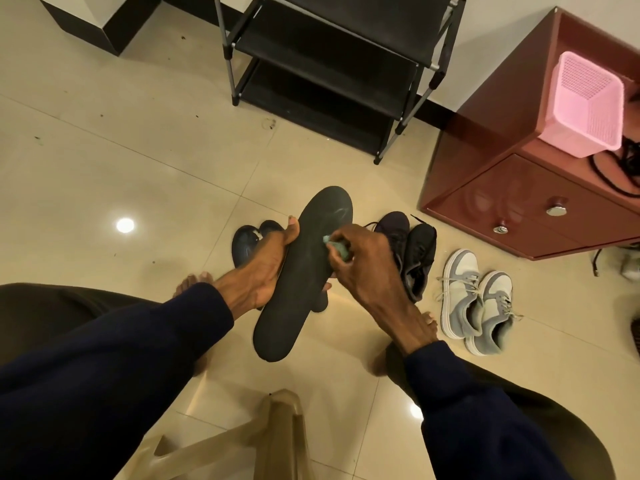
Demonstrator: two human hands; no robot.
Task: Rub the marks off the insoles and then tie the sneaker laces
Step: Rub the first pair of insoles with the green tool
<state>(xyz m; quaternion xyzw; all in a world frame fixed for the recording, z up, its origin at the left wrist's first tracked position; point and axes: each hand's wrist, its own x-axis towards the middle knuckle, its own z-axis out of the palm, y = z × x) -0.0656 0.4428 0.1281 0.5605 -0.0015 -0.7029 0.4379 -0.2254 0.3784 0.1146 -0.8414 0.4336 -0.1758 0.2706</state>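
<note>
In the head view, the person is sitting over a tiled floor (145, 140) and is holding a black insole (304, 271) up between the knees, toe end pointing away. The left hand (266, 268) is gripping it at mid-length: the thumb is lying over the left edge and the other fingers are curling underneath, one tip peeking out at the right edge. The right hand (367, 268) is pinching a small pale green eraser (337, 247) between bunched fingertips and is pressing it against the insole's upper face, just below a faint whitish mark (337, 213) near the toe. On the floor beyond the hands, a dark pair of sneakers (417, 258) is lying just right of the insole, and a grey-and-white pair of sneakers (478, 303) with loose laces is sitting further right. A red cabinet (519, 188) is carrying a pink basket (585, 105), and a black shoe rack (332, 64) is standing against the wall.
</note>
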